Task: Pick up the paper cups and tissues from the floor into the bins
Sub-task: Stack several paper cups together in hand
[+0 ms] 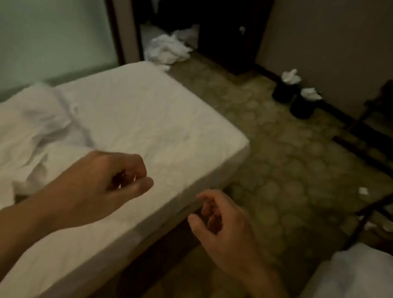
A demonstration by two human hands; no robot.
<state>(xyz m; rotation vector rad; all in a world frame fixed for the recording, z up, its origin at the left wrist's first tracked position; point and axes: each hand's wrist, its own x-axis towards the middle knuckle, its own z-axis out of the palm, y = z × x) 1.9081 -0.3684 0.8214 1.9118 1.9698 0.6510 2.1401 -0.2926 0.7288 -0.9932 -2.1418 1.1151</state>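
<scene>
Tissue at 3 o'clock: likely handling light, limp; pinching anywhere sufficing. Left hand fisting, empty; right hand curling loosely, empty.

Two bins by far wall, bed left, tissue on floor right

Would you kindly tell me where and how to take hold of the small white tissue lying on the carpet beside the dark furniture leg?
Probably pinch the tissue at its top, coming straight down from above on the side toward the bed. It lies low on the carpet, and the furniture leg crowds its right.
</scene>
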